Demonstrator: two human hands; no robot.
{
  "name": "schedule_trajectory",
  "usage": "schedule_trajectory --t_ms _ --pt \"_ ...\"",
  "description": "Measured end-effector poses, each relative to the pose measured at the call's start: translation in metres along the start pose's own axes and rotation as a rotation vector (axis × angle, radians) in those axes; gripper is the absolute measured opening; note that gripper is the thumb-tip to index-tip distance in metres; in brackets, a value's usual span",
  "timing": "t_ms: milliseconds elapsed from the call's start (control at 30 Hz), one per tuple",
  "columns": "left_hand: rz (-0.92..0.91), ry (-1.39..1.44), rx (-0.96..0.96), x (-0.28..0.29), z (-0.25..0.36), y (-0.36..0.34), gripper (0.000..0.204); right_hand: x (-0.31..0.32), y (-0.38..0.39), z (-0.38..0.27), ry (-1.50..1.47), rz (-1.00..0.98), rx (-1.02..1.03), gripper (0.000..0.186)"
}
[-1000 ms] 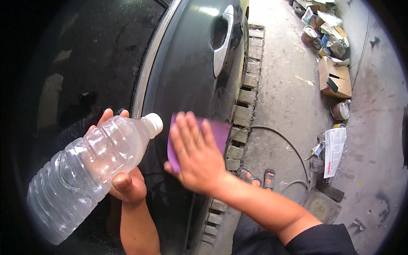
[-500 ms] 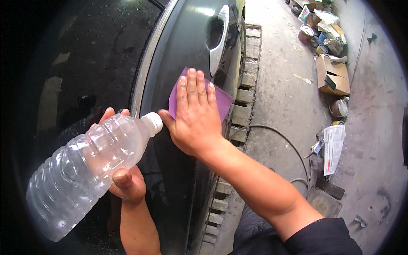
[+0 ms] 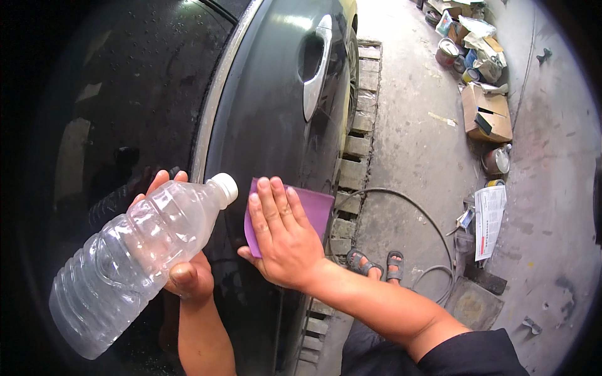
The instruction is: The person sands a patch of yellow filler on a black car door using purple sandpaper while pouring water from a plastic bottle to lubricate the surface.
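The right hand [image 3: 285, 241] lies flat with fingers spread and straight, pressing a purple sheet [image 3: 310, 210] against the dark car door [image 3: 263, 125], below the handle [image 3: 316, 69]. The sheet looks thin and limp, most likely light, and it probably takes the curve of the panel under the palm; on a wet surface it could slide, so a flat palm over its middle seems the surest hold, with its right half left showing beyond the fingers.

The left hand [image 3: 182, 269] is curled round a clear plastic bottle [image 3: 135, 257], thumb in front and fingertips just showing behind it. The bottle is tilted, white cap up and pointing toward the sheet, nearly touching the right hand's index finger. It looks close to empty, so probably light, and its ribbed thin wall would likely dent under a hard squeeze; the grip sits at mid-body, near the ribs.

Edges: the door's bright trim strip [image 3: 216, 119] runs up along the left of the panel, with the window [image 3: 125, 94] beyond it. The handle stands well above the sheet. To the right the panel curves away to the concrete floor [image 3: 414, 144], where a hose [image 3: 401, 200] loops near the person's sandalled feet [image 3: 376, 263]. Boxes [image 3: 486, 113] and cans [image 3: 446, 51] lie well apart, by the wall. The panel between sheet and handle gives open room.
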State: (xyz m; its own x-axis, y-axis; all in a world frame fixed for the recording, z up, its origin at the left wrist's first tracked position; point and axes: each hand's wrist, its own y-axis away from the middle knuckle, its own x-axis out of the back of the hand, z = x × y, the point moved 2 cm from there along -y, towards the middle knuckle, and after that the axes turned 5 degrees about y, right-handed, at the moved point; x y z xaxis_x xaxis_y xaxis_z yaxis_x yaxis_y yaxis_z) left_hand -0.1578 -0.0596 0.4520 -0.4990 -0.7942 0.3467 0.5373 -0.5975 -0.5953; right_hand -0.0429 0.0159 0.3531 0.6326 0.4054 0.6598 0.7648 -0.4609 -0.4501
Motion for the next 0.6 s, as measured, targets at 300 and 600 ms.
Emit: schedule_trajectory --t_ms 300,600 --pt "0.018 0.034 -0.004 0.004 0.000 0.002 0.094 -0.012 -0.009 -0.012 -0.058 -0.002 -0.003 0.084" --pt "0.038 0.031 0.021 -0.002 -0.006 0.004 0.096 -0.014 -0.045 0.011 0.031 0.058 -0.074 0.082"
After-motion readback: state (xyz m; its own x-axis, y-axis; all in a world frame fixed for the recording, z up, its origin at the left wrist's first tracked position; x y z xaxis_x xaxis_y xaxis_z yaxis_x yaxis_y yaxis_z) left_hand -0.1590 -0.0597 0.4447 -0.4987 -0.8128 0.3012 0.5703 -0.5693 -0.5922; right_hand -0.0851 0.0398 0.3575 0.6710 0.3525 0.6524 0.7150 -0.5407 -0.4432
